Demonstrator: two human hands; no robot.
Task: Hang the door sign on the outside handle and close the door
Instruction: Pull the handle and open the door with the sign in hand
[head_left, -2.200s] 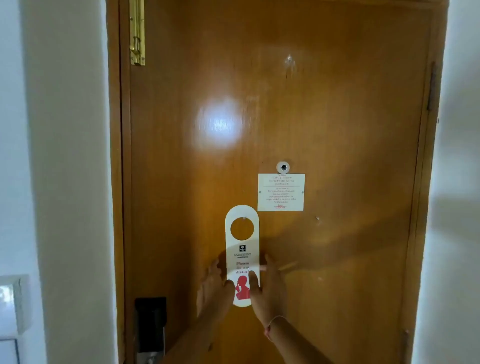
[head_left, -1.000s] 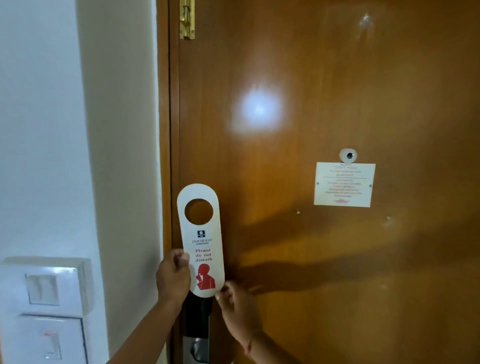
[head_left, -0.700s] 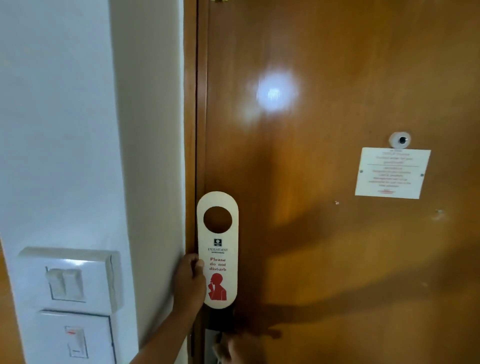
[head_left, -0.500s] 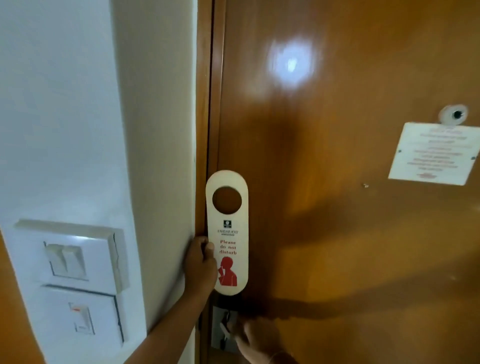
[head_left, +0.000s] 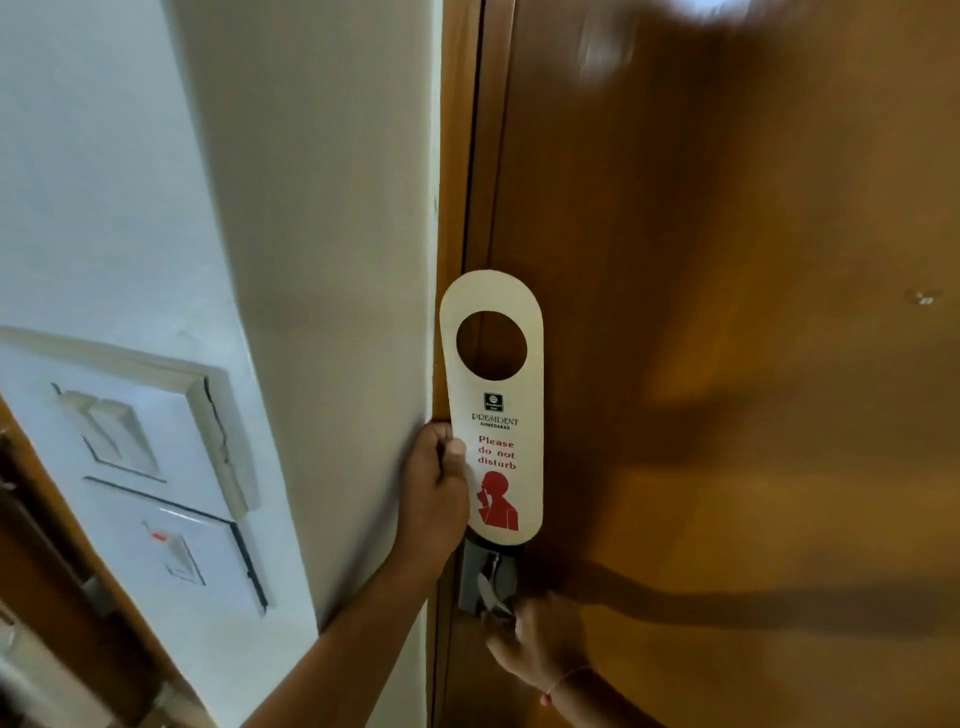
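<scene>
Pinched in my left hand, the sign stands upright by the door; my right hand curls round the handle.

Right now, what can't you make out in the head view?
- Inside handle: mostly hidden by the right hand.
- Outside handle: behind the shut door.
- Left hand fingers: behind the door sign.
- Switch plates: markings too small.

Cream oblong card door sign, held by the left hand: red lettering, red figure, black logo. Right of it, glossy orange-brown wooden door. Left, white wall switch plates.
</scene>
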